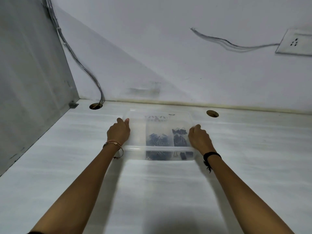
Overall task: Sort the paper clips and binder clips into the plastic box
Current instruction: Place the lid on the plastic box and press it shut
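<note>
Your two hands hold the plastic box (135,148) by its sides. Your left hand (119,132) is at the box's left wall, near its far-left corner, with the fingers curled against the rim. Your right hand (200,138) is at the right wall, about midway along it, with the fingers curled over the edge. Both hands grip the box, and it sits squarely between them.

The box rests on the white desk (168,191), close to the desk's far edge and well away from the near one. It lies between two round cable holes, one towards the far-left corner (96,106) and one just off the box's far-right corner (212,113).

The box is clear and shallow, with inner walls that split it into sections. Black binder clips (179,137) are heaped in the right-hand section, next to your right hand. A pile of dark bluish clips (157,140) fills the middle section beside them, too blurred to tell their kind. A few pale small pieces (156,118) lie in the far section, and they are also too blurred to name.

A thin bracelet (113,144) circles your left wrist and a dark band (211,155) your right.
</note>
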